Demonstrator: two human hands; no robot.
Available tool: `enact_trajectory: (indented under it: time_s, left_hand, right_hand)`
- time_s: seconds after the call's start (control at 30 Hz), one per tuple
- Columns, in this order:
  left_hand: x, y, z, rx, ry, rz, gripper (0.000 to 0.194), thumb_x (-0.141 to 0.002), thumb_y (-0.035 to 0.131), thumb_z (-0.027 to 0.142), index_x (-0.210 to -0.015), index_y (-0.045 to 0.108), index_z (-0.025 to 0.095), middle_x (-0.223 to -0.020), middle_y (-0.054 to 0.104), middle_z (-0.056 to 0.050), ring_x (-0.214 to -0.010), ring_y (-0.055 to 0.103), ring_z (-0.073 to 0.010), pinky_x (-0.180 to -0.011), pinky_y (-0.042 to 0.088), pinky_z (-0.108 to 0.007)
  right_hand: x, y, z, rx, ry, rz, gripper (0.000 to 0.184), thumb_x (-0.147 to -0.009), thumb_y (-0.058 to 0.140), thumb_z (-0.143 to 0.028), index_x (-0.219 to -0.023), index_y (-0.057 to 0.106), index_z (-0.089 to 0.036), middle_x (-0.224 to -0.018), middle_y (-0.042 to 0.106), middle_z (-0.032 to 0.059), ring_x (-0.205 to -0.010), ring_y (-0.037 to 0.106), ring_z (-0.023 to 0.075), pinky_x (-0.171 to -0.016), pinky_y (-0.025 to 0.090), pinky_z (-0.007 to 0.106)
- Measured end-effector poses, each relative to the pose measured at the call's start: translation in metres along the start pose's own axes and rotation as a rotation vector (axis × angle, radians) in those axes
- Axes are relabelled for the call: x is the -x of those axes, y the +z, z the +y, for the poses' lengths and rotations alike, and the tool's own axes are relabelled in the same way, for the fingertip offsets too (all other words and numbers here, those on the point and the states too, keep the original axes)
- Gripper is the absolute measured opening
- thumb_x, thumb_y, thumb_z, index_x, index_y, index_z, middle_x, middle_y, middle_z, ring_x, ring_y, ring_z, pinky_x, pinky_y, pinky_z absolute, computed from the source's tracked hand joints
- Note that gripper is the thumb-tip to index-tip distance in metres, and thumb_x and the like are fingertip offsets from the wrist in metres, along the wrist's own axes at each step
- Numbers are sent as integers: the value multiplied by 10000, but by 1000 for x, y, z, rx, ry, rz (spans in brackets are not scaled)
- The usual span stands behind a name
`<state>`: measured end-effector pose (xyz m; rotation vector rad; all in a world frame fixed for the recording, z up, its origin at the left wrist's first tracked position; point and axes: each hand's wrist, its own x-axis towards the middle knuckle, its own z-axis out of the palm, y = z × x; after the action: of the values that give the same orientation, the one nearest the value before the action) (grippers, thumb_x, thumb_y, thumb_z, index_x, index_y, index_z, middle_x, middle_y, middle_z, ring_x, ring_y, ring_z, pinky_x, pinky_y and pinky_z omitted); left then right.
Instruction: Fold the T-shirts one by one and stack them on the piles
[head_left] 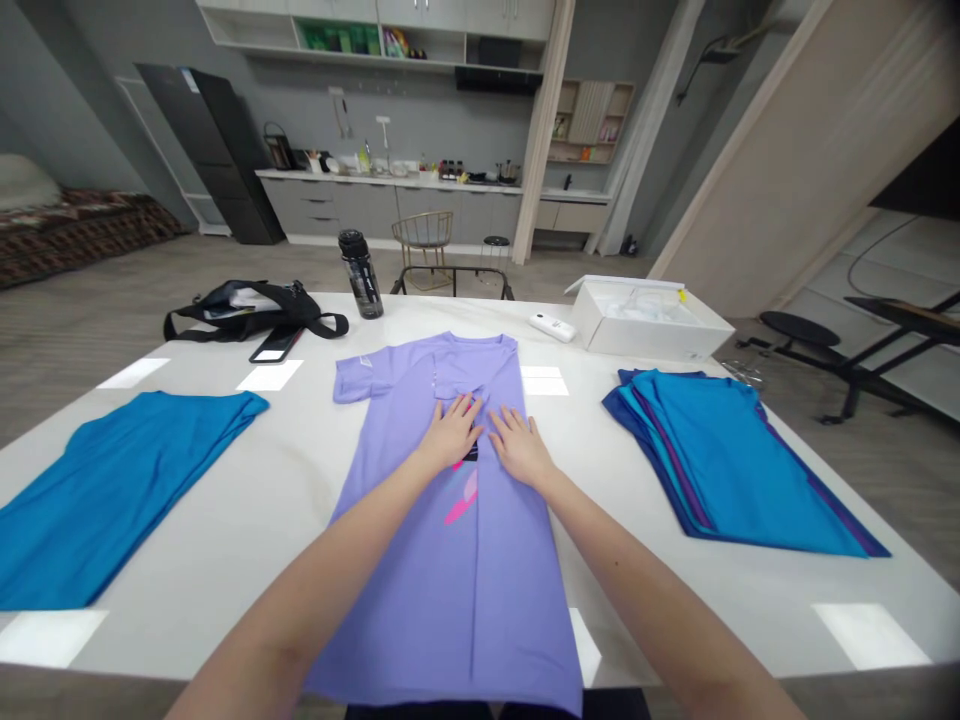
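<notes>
A lavender T-shirt (420,600) lies on the white table in front of me, its collar toward the far side and its hem over the near edge. The right side is folded inward over the middle, partly covering a pink and black print (461,505). One sleeve (363,376) sticks out at the left. My left hand (452,432) rests flat on the shirt's upper middle, over part of the print. Just to its right, my right hand (519,445) presses on the folded layer with fingers spread. Neither hand grips anything.
To the right, blue and purple folded garments (720,460) form a stack; a blue garment (127,490) lies left. Along the far side are a black bag (247,310), a phone (276,345), a bottle (361,275), a white handheld device (552,327) and an open white box (645,325).
</notes>
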<state>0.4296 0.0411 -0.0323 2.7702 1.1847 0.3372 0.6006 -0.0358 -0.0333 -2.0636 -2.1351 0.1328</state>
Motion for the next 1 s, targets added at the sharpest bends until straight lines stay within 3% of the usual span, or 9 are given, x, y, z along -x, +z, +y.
enact_trajectory:
  time_s: [0.1,0.23,0.4,0.63,0.73,0.87,1.0]
  left_hand:
    - [36,-4,20,-11,69,56,529,-1031,342,314,-1552,333,219,-1636,296,-124,-1509,279,-259,-1214,216,-561]
    - [93,-4,51,13,187,-15,476,-1038,353,326,-1493,444,219,-1598,374,-129,-1487,329,-256,-1217,234,-544]
    - [162,-6,89,66,179,-35,502,-1044,354,386,-1518,411,230,-1597,375,-127,-1489,326,-274,-1214,216,-586]
    - [237,-25,125,158,252,-67,534,-1002,471,480,-1483,457,251,-1556,448,-104,-1473,359,-258,-1234,175,-584]
    - [257,-25,128,187,315,-53,505,-975,557,417,-1453,493,265,-1511,512,-83,-1444,411,-233,-1231,251,-525]
    - [269,-15,131,226,316,66,314,-1000,501,228,-1282,638,249,-1323,671,-68,-1276,590,-204,-1138,429,-449]
    - [271,-15,140,329,245,169,306,-1016,436,210,-1170,694,266,-1112,738,-71,-1046,688,-198,-942,578,-404]
  right_hand:
    - [42,-5,-6,1,-17,-25,549,-1055,269,-401,-1572,332,-227,-1646,266,95,-1513,236,295,-1195,173,590]
    - [107,-7,-19,-17,-53,-35,543,-1054,296,-417,-1566,345,-244,-1636,288,93,-1514,242,294,-1196,157,622]
    - [186,-11,-30,-84,-110,-1,523,-1044,364,-378,-1546,389,-232,-1611,346,89,-1503,281,280,-1214,187,597]
    - [272,-25,-31,-228,-220,58,448,-941,613,-453,-1334,630,-239,-1497,518,114,-1409,445,288,-1218,238,576]
    - [296,-20,-29,-246,-254,116,409,-909,665,-368,-1295,649,-235,-1454,560,119,-1381,475,292,-1215,243,598]
    - [312,-4,-22,-298,-256,251,367,-943,508,-131,-1249,670,-252,-1365,633,82,-1298,558,239,-1175,357,562]
    - [321,0,-21,-386,-148,418,371,-943,495,-139,-1224,677,-298,-1213,698,79,-1147,640,254,-1028,509,528]
